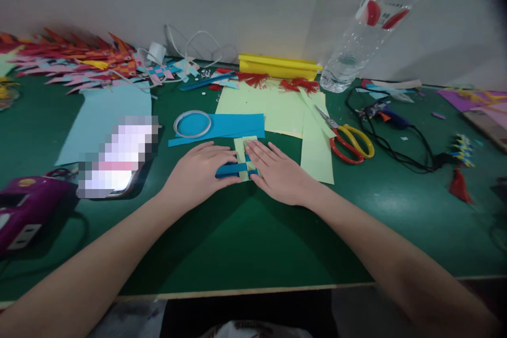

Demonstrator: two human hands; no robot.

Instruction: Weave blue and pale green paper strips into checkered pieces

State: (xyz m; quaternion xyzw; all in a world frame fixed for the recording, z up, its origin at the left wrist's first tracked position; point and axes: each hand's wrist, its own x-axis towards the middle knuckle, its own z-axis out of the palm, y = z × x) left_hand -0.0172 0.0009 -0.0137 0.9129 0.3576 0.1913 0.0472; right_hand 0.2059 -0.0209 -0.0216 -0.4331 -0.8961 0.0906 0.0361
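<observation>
While I am watching from far, the left hand (pixel 198 171) and right hand (pixel 279 174) are lying flat, fingers open, gripping nothing. They are pressing the crossed paper strips (pixel 242 165) between their fingertips; the blue strip is running sideways, toward the left hand.

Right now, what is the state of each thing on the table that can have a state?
Woven paper strips: flat, crossed, pressed under both hands.
Left hand: flat, fingers on the strips.
Right hand: flat, fingers on the strips.
Scissors: slightly open, lying flat.
Bottle: leaning, nearly empty.
Tape roll: lying flat on blue paper.
Glue gun: lying down, cord attached.
</observation>
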